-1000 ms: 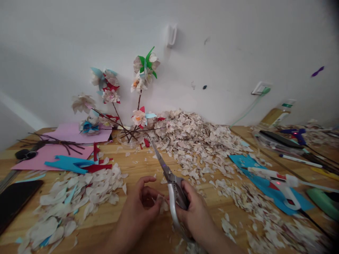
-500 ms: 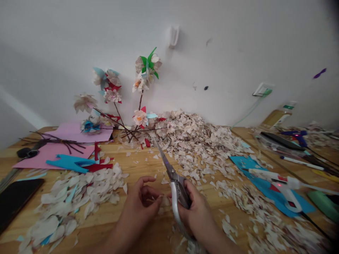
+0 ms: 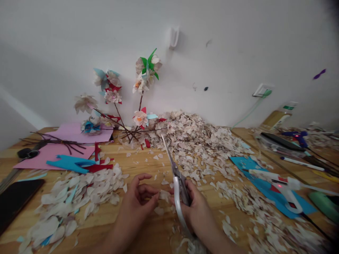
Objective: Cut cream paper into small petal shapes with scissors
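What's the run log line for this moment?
right hand: holds silver scissors | left hand: beside paper scrap | around: paper petals, wooden table

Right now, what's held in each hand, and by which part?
The right hand grips the scissors by their handle loops, blades pointing away. The left hand is curled next to a pale paper scrap; whether it holds it can't be told.

A craft workspace — wooden table [image 3: 111,155], paper flowers [image 3: 140,118], hot glue gun [image 3: 284,187], heaped paper scraps [image 3: 196,148].
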`<state>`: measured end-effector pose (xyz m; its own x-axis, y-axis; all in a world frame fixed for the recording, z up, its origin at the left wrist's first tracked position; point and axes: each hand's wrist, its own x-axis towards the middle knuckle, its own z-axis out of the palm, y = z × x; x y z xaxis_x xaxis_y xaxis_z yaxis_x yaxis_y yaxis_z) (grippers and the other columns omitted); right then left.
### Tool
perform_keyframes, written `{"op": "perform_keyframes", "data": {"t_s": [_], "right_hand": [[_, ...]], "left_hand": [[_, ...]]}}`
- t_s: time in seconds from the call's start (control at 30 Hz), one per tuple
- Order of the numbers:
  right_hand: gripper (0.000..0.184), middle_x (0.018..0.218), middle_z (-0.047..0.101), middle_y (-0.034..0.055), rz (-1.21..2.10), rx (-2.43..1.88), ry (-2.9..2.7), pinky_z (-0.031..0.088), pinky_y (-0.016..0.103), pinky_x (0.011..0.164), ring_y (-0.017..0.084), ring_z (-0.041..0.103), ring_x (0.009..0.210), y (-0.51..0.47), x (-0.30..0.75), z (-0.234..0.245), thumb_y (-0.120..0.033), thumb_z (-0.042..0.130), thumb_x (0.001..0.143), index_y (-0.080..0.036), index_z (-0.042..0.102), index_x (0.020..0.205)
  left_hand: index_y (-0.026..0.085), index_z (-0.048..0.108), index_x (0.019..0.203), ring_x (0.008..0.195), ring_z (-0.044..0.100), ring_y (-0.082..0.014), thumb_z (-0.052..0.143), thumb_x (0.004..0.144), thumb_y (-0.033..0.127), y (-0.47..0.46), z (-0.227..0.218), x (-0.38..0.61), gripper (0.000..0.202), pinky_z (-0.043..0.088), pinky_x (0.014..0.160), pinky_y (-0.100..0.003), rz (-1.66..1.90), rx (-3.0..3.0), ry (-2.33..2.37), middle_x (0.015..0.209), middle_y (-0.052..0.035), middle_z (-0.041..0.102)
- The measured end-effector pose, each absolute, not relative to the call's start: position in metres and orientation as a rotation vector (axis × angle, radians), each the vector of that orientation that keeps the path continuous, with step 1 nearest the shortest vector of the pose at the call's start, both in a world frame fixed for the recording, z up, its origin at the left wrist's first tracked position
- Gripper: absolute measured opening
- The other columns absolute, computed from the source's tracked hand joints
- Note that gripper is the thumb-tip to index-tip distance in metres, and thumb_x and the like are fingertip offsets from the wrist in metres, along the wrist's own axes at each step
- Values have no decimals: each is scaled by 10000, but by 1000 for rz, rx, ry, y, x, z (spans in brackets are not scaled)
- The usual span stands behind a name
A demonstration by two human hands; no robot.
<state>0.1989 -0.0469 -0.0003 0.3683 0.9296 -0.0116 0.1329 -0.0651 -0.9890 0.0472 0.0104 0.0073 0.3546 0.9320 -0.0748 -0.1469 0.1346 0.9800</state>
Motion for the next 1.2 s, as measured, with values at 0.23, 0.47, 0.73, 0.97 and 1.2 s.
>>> {"op": "perform_keyframes", "data": {"t_s": [0.23, 0.47, 0.73, 0.97, 1.2], "right_hand": [[355, 745, 636, -12, 1051, -1329, -842, 457, 293, 639, 188, 568, 669, -46, 195, 6, -290, 725, 589, -214, 509, 860], [230, 729, 645, -5, 859, -1458, -993, 475, 282, 597, 200, 589, 655, -48, 199, -10, -233, 661, 661, -218, 534, 851], [246, 721, 647, -6, 796, -1499, -1041, 480, 271, 583, 186, 588, 632, -49, 199, -14, -205, 650, 652, -217, 552, 877], [306, 772, 646, -10, 988, -1388, -946, 462, 268, 631, 195, 596, 713, -46, 195, -6, -232, 681, 644, -211, 534, 913], [332, 779, 660, -5, 1012, -1356, -846, 460, 273, 617, 201, 600, 699, -45, 192, 4, -207, 692, 584, -216, 523, 870]], "left_hand": [[233, 387, 884, 647, 633, -139, 734, 601, 239, 5, 11, 52, 448, 498, 570, -249, 924, 1079, 824, 683, 33, 663], [223, 391, 861, 519, 594, -111, 712, 580, 223, 6, 12, 55, 426, 442, 503, -213, 906, 1163, 951, 584, 64, 632], [212, 436, 888, 506, 581, -121, 725, 539, 250, 4, 18, 55, 454, 428, 495, -222, 899, 1179, 1007, 562, 60, 612], [195, 483, 929, 512, 599, -120, 760, 554, 305, 8, 8, 52, 479, 446, 524, -221, 913, 1109, 929, 585, 21, 675], [137, 544, 1061, 473, 580, -121, 788, 501, 307, 11, 15, 50, 634, 414, 492, -214, 833, 1081, 1026, 549, 11, 682]]}}
